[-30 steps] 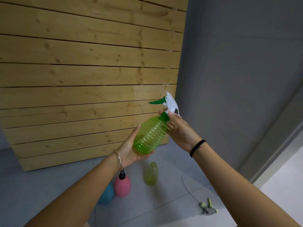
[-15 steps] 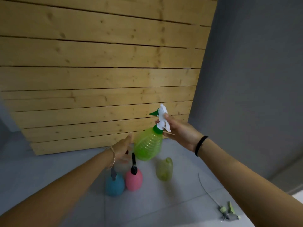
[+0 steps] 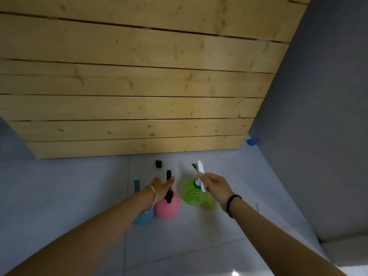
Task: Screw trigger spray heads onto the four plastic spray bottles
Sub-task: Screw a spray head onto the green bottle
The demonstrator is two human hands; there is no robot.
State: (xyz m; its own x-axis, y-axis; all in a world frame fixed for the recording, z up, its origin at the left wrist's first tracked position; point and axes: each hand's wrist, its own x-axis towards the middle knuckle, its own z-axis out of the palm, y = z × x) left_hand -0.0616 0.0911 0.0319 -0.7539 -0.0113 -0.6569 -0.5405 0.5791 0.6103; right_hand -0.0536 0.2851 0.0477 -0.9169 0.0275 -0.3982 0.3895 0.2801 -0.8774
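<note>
My right hand (image 3: 216,186) grips the white and green trigger head (image 3: 199,172) of the bright green bottle (image 3: 192,194), held low near the floor. Behind it a paler yellow-green bottle (image 3: 211,204) is mostly hidden. My left hand (image 3: 162,185) is open, fingers spread, over the black trigger head (image 3: 168,188) of the pink bottle (image 3: 168,209). The blue bottle (image 3: 143,216) stands left of the pink one, partly behind my wrist, its grey head (image 3: 136,184) sticking up.
A wooden slat panel (image 3: 139,96) leans against the wall behind the bottles. A small black part (image 3: 158,163) lies on the grey floor (image 3: 79,196) near the panel. A blue object (image 3: 252,141) sits in the corner by the grey wall (image 3: 318,116).
My right hand lowered the green bottle from chest height down to the floor beside the pink one. My left hand let go of it and moved over the pink bottle's head. The view tilted down.
</note>
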